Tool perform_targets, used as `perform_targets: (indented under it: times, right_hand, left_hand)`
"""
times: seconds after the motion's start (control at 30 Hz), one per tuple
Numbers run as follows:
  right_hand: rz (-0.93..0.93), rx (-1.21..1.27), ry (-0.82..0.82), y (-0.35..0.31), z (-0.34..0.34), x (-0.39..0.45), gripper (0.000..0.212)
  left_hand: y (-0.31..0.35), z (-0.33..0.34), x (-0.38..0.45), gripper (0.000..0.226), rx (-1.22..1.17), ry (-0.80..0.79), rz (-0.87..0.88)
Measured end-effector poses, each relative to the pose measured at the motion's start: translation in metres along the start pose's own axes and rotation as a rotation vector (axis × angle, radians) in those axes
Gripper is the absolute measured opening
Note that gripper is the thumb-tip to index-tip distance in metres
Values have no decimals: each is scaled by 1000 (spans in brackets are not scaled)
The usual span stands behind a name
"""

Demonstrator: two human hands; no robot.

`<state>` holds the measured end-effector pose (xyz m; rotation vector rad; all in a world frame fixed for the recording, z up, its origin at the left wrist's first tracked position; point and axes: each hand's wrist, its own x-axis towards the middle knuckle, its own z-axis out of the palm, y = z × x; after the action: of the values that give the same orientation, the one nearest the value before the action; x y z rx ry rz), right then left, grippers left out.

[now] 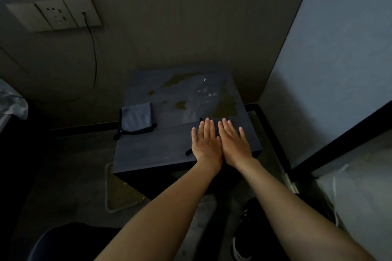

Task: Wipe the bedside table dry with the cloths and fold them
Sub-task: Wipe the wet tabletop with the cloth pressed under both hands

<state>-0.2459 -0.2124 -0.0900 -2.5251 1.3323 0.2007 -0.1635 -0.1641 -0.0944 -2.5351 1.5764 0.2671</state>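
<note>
Cloth number one, a folded grey microfibre square (136, 119) with a dark bound edge, lies on the left side of your bedside table (152, 154), one corner hanging off the rim. A second, darker cloth (188, 151) is mostly hidden beneath your palms; only a dark tab shows by your left wrist. The tabletop is flat, matte grey and square, with shiny wet patches (224, 108) across its far half. Your left hand (206, 143) and right hand (234, 144) lie side by side, touching, palms down, fingers straight and flat, pressing near the front right corner. A wall socket panel (55, 16) with a trailing black cable (94, 59) sits upper left.
</note>
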Motion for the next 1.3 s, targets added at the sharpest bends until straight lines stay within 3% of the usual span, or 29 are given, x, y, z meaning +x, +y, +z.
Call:
perform_targets:
  times: [0.33,0.7,1.03,1.3]
  right_hand:
    - [63,49,-25,62,-13,9,57]
    - [53,109,-28,82,-25,48,57]
    - [-5,-34,56,56,-33,83,58]
    - [-88,-26,73,-10,-17,104,60]
  left_hand:
    - [59,-5,22,60,-21,10,64]
    - [70,-14,61,61,-90,-1,92]
    - [30,-29,78,61,6,55,178]
    - [-58,-31,80,61,-60,95,66]
